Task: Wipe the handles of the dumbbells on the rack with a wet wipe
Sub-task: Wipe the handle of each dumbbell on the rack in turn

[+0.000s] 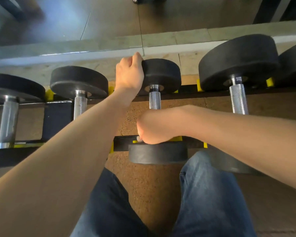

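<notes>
With the far weight (161, 74) gripped by the left hand (129, 74), the handle (155, 100) is best rubbed full-length by the right hand (154, 128), fingers clamped round the wipe (139, 138).

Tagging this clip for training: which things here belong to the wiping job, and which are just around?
In the job: right hand curled round the middle dumbbell's handle, wipe barely peeking out; left hand holding its far weight.

Just around: neighbouring dumbbells, rack, floor.
</notes>
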